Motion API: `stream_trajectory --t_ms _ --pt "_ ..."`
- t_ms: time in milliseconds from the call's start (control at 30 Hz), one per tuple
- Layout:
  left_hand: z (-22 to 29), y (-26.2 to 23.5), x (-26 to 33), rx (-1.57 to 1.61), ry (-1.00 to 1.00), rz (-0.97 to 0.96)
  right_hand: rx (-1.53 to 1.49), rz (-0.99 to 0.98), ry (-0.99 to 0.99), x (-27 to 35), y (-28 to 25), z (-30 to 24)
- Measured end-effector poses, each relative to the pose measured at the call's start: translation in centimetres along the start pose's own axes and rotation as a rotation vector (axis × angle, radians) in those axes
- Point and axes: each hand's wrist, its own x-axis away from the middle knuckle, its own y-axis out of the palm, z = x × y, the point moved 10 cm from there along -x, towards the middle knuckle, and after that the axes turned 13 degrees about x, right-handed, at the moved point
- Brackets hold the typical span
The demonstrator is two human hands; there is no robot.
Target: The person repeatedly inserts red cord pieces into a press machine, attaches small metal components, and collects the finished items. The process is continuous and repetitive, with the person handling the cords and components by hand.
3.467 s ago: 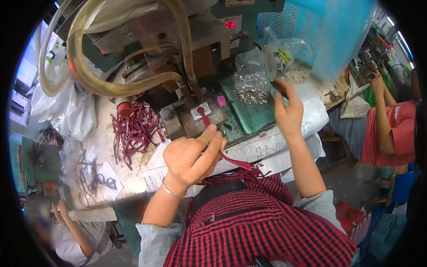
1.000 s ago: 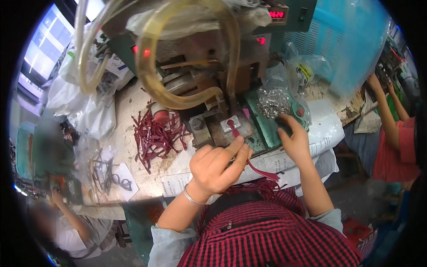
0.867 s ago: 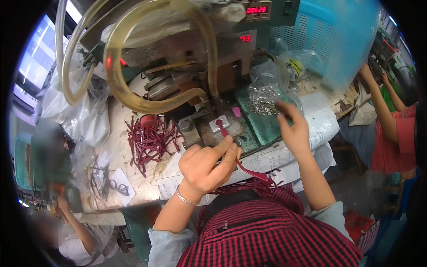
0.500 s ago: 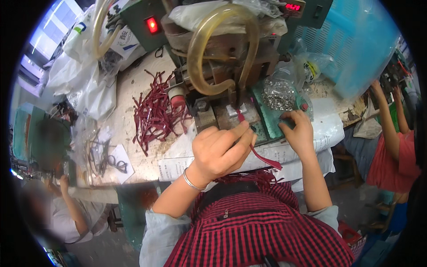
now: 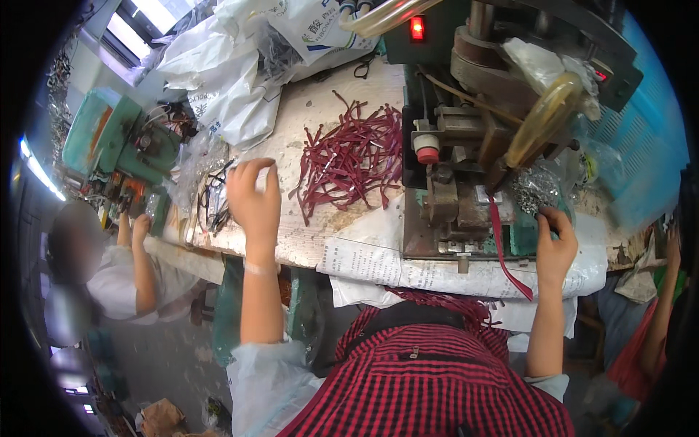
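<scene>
My left hand (image 5: pixel 253 207) is raised over the left part of the workbench, away from the press, its fingers curved and apart with nothing seen in them. A dark red strap (image 5: pixel 499 244) hangs from a small metal piece on the block of the bench press (image 5: pixel 457 204), its free end drooping past the front edge. Beside the press, my right hand (image 5: pixel 555 244) has thumb and fingertips drawn together near a heap of small silvery metal fittings (image 5: pixel 536 188). Anything between those fingertips is too small to make out. A pile of dark red straps (image 5: pixel 348 162) lies between my left hand and the press.
White plastic bags (image 5: pixel 240 80) fill the back left, near dark eyeglass-like frames (image 5: pixel 215 197). Paper sheets (image 5: pixel 371 251) line the front edge. More straps (image 5: pixel 466 309) lie at my lap. A blue crate (image 5: pixel 648 153) stands right; people work on both sides.
My left hand has let go of the strap and swung far left, past the pile. The strap now hangs at the press. The view has turned left; my right hand stays near the fittings.
</scene>
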Motion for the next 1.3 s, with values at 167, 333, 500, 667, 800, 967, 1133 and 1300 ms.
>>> stream_trajectory --t_ms 167,333,500,667,800,967,1133,1300 --pt "-15.8 12.1 2.7 -0.434 -0.354 -0.345 0.028 0.01 0.04 -0.5 1.4 -0.6" --pt "-19.4 11.3 6.1 -0.161 -0.505 -0.167 0.073 0.089 0.147 3.2 -2.9 4.6" --pt "-9.5 10.4 6.1 0.709 -0.678 -0.392 -0.124 0.085 0.184 4.3 -5.0 2.0" --pt "-0.9 12.8 5.7 1.102 -0.641 -0.388 -0.297 0.012 -0.232 -1.4 -1.9 -11.2" --pt "0.1 12.4 8.5 0.954 -0.757 -0.15 -0.571 -0.043 -0.063 -1.4 2.3 -11.9" --pt "7.9 9.5 6.5 1.202 -0.509 0.024 -0.767 -0.052 0.064 -0.5 3.4 -10.5" --pt "18.9 4.1 -0.6 1.206 0.14 -0.032 -0.882 -0.197 0.112 -0.5 3.3 -13.2" --pt "21.8 4.1 2.1 1.076 0.35 -0.118 -0.455 -0.194 -0.135 -0.1 -1.7 -15.4"
